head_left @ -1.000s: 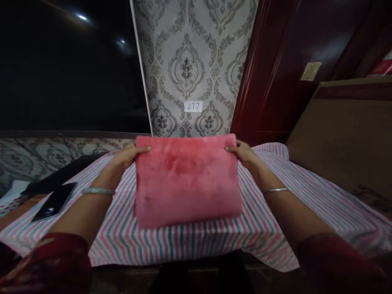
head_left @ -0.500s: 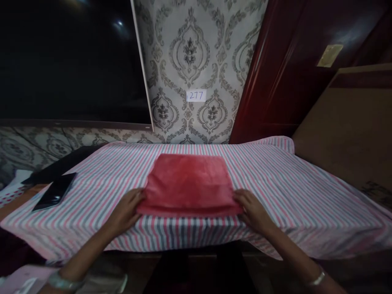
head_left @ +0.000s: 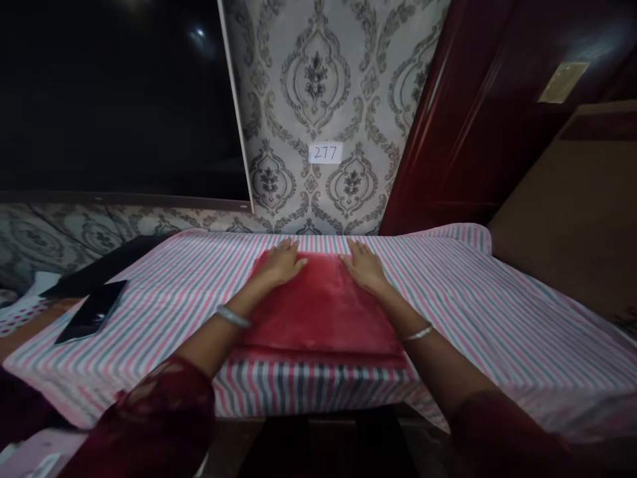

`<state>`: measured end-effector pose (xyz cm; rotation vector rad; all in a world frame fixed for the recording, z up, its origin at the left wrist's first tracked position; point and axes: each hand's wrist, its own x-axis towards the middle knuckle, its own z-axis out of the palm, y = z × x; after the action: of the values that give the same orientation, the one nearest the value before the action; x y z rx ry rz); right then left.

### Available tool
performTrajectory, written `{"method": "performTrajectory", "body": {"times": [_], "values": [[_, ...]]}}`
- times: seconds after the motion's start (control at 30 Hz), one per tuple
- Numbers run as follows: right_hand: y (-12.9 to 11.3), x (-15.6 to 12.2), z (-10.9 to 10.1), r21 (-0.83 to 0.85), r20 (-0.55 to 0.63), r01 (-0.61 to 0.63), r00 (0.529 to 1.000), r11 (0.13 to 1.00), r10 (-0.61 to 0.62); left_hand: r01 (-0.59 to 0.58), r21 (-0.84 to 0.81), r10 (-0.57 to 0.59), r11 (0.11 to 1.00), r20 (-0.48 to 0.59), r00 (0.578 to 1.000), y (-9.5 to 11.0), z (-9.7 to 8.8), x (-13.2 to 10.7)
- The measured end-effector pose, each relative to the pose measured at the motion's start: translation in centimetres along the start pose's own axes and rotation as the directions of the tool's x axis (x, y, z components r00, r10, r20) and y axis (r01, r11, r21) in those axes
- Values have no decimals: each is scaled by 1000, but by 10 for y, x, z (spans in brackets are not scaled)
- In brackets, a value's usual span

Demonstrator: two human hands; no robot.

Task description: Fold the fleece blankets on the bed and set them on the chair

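A red folded cloth [head_left: 321, 312] lies flat on the striped tablecloth [head_left: 478, 318], its near edge along the front of the table. My left hand [head_left: 283, 263] rests with fingers stretched out over the cloth's far left corner. On the far right corner lies my right hand [head_left: 364, 264], its fingers likewise extended and pointing at the wall. Both palms face down, and neither hand grips the fabric. My forearms partly cover the cloth's left and right sides.
A black phone [head_left: 94, 311] lies at the table's left end. A large television [head_left: 114, 99] hangs on the patterned wall at the left. A big cardboard box [head_left: 577, 212] stands at the right, by a dark red door [head_left: 448, 133]. A paper marked 277 [head_left: 325, 153] is on the wall.
Both hands have moved from the cloth's near corners, where they held its sides, forward to its far corners, with fingers now spread flat. The view has shifted slightly.
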<state>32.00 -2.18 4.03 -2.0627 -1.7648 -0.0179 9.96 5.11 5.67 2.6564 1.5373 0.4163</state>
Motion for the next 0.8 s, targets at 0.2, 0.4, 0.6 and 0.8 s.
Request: {"method": "performTrajectory", "body": {"times": [0.2,0.4,0.6,0.8], "values": [[-8,19,55,-154,32,-128,990,980,134,188,81,-188,979,-4,982,-9,46,20],[6,9,92,-198,-71,-112,992,974,100,212,73,-201,975,-134,970,-20,80,5],[4,8,90,-186,-134,-81,989,979,56,267,-204,-302,942,-166,939,-31,67,14],[4,6,90,-181,-149,-70,988,981,43,379,-523,-478,763,-62,876,-96,38,29]]}}
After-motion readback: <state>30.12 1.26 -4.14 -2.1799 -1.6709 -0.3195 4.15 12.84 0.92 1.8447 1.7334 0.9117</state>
